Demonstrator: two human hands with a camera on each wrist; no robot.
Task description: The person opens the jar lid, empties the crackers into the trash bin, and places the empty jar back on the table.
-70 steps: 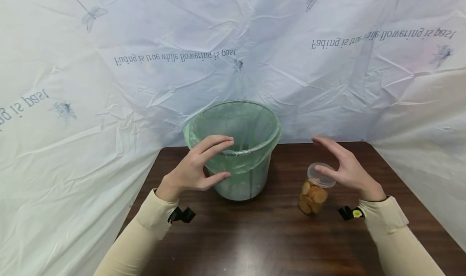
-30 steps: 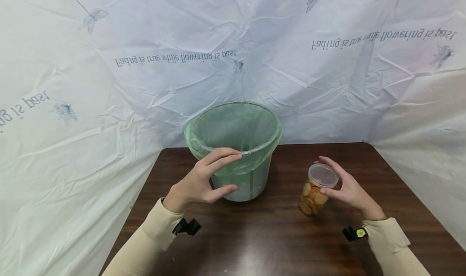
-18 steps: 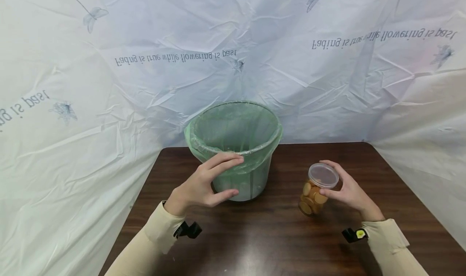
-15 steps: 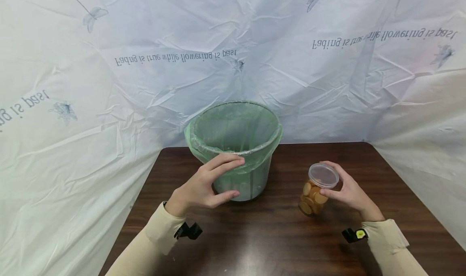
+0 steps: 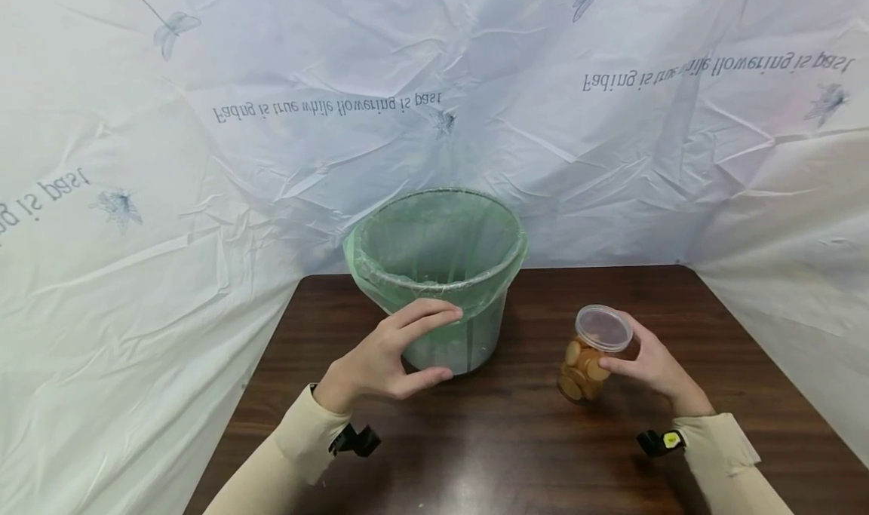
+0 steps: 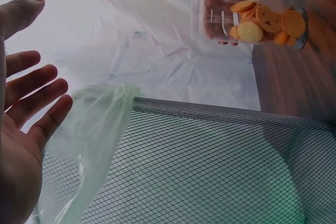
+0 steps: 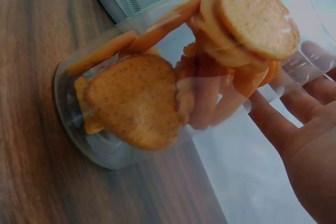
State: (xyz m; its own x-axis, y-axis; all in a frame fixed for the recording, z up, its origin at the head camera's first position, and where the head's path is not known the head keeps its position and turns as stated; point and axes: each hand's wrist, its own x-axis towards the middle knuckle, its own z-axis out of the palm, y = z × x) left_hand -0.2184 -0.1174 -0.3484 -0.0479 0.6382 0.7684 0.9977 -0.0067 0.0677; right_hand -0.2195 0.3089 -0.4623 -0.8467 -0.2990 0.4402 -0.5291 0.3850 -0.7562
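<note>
A clear plastic jar (image 5: 582,372) with round orange-brown cookies (image 7: 134,100) inside stands on the table's right half, its translucent lid (image 5: 604,328) on top. My right hand (image 5: 653,363) holds the jar near the lid, thumb on the near side and fingers round the far side; through the clear wall those fingers show in the left wrist view, where the jar (image 6: 247,22) appears sideways. My left hand (image 5: 387,357) hovers in front of the mesh bin (image 5: 478,338), thumb and fingers spread apart and nothing between them.
A green bag (image 5: 475,300) lines the bin and folds over its rim. The dark wooden table (image 5: 516,439) reaches back to a white printed sheet (image 5: 529,145), which also hangs along both sides. Each wrist wears a small black camera.
From beside the jar, my right hand has lowered and closed round its upper part. My left hand has drifted down and slightly right. Jar and bin stay in place.
</note>
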